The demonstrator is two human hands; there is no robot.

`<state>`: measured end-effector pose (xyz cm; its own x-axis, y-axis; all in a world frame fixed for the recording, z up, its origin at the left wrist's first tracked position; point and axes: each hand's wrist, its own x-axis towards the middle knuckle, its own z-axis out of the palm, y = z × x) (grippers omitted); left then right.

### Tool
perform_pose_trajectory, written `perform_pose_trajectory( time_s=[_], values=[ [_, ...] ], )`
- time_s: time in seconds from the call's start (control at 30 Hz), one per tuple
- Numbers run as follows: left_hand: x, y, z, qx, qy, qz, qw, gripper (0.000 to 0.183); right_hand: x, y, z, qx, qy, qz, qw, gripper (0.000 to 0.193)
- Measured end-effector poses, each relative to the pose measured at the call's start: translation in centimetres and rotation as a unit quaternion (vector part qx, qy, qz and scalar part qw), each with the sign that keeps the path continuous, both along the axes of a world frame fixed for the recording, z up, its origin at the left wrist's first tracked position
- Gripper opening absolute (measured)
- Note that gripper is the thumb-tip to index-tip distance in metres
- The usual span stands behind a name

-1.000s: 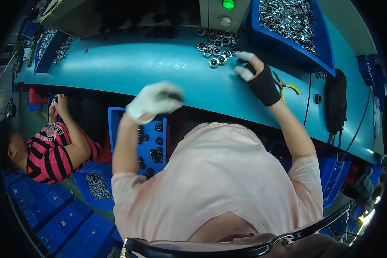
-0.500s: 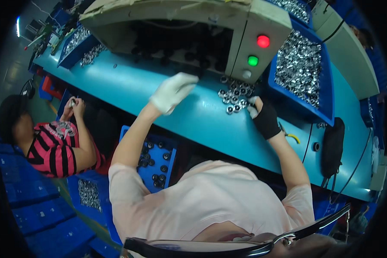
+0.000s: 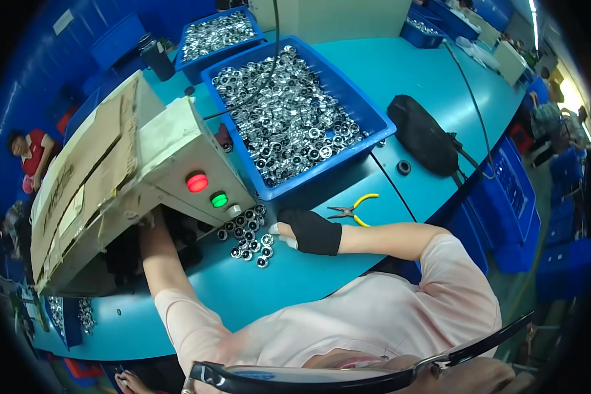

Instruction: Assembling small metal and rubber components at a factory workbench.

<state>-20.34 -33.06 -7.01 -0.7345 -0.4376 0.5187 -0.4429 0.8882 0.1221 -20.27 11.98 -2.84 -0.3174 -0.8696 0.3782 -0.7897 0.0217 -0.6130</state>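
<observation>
My right hand (image 3: 305, 232), in a black glove with pale coverings on the fingers, rests on the turquoise bench at the right side of a small heap of round chrome parts with black centres (image 3: 245, 231). Its fingers are curled inward close to the nearest parts; whether one is pinched in them I cannot make out. My left forearm (image 3: 161, 259) reaches into the dark opening of a beige machine (image 3: 197, 148) with a red and a green light. The housing hides my left hand and anything it touches.
Behind my right hand stands a big blue bin (image 3: 372, 118) full of chrome parts, with a second filled bin (image 3: 218, 38) beyond. Yellow-handled pliers (image 3: 354, 210), a black ring (image 3: 404, 167) and a black pouch (image 3: 421, 136) lie on the bench. A black cable (image 3: 275, 39) crosses the big bin.
My left hand, gloved in white, has gone from above the bench into the machine. My right hand stays by the heap. The view has swung right.
</observation>
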Motion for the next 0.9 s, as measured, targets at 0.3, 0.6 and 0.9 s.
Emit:
perform_pose_trajectory(
  time_s=[0.3, 0.6, 0.9],
  values=[
    [0.8, 0.7, 0.0, 0.070, 0.029, 0.019, 0.997, 0.032, 0.0, 1.2, -1.0, 0.062, -0.019, 0.039, 0.997, 0.035],
    [1.2, 0.5, 0.1, 0.148, 0.079, 0.026, 0.986, 0.032, 0.2, 1.3, -0.4, 0.110, 0.003, 0.035, 0.993, 0.037],
    [1.9, 2.9, 0.5, 0.348, 0.229, -0.034, 0.909, 0.031, 0.2, 1.4, -1.4, 0.057, -0.024, 0.035, 0.997, 0.035]
  ],
)
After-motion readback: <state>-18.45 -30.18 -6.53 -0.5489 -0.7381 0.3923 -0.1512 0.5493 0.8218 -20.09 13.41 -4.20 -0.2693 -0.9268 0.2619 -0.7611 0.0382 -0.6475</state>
